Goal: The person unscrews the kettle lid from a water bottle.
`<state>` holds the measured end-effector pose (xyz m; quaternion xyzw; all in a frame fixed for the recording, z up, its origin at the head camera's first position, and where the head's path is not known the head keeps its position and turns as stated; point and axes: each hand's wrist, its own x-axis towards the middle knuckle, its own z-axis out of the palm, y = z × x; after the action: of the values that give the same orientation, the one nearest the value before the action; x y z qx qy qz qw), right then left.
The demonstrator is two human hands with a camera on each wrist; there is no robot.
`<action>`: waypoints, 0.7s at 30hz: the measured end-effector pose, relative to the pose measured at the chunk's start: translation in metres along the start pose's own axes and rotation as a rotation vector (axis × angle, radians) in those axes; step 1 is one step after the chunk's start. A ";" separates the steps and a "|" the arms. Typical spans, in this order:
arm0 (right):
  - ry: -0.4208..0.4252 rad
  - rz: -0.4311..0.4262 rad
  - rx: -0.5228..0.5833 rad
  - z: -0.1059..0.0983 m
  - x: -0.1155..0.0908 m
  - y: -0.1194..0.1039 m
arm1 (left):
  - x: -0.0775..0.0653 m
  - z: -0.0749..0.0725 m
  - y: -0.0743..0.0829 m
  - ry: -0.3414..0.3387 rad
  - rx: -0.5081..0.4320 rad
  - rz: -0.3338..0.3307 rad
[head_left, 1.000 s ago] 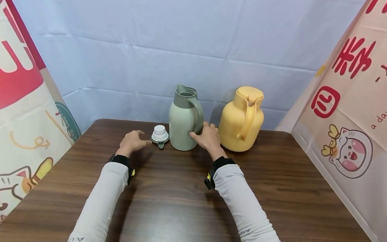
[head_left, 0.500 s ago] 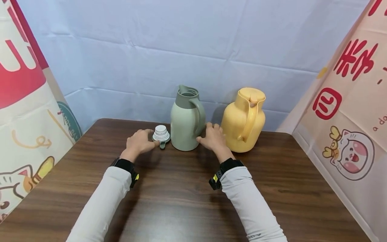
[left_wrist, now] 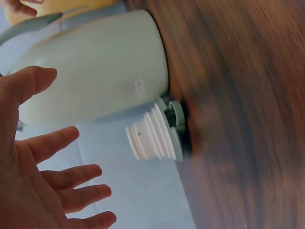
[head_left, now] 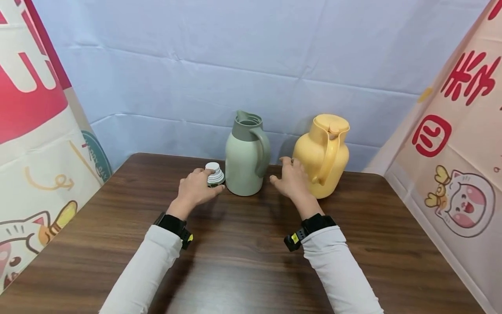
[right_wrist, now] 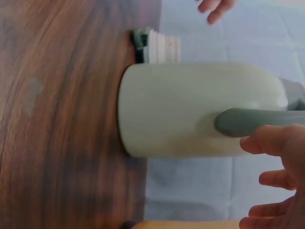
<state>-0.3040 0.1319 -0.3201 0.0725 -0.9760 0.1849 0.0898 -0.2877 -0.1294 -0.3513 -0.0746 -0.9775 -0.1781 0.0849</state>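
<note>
A stopper lid (head_left: 213, 166), white and stepped with a green base, stands upside down on the table left of a pale green thermos jug (head_left: 242, 165). My left hand (head_left: 195, 189) hovers by the stopper with fingers spread and overlaps it in the head view. The left wrist view shows a gap between those fingertips and the stopper (left_wrist: 151, 134). The jug's mouth is uncovered and its grey-green handle (head_left: 265, 150) points right. Fingers apart, my right hand (head_left: 293, 179) is in front of the space between this jug and a yellow one, holding nothing.
The yellow thermos jug (head_left: 307, 150), its lid on, stands at the back right of the brown wooden table (head_left: 243, 270). A pale blue cloth (head_left: 188, 87) hangs close behind the jugs. Printed curtains (head_left: 462, 174) flank both sides.
My left hand has come right, over to the stopper. My right hand has drawn right, away from the green jug, toward the yellow one. The view has shifted slightly.
</note>
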 end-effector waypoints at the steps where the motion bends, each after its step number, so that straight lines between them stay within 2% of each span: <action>1: 0.005 -0.006 0.009 -0.002 -0.001 0.000 | -0.001 0.001 0.003 0.003 0.012 0.009; 5: 0.005 -0.022 0.028 -0.008 -0.007 -0.001 | -0.004 0.005 0.013 0.001 0.038 0.040; 13: 0.019 -0.031 0.034 -0.023 -0.020 0.002 | -0.012 0.005 0.038 -0.018 -0.009 0.112; 21: 0.049 -0.037 0.075 -0.037 -0.029 0.004 | -0.018 0.008 0.058 -0.037 0.014 0.162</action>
<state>-0.2711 0.1522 -0.2938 0.0893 -0.9643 0.2216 0.1142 -0.2609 -0.0748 -0.3431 -0.1561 -0.9709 -0.1623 0.0816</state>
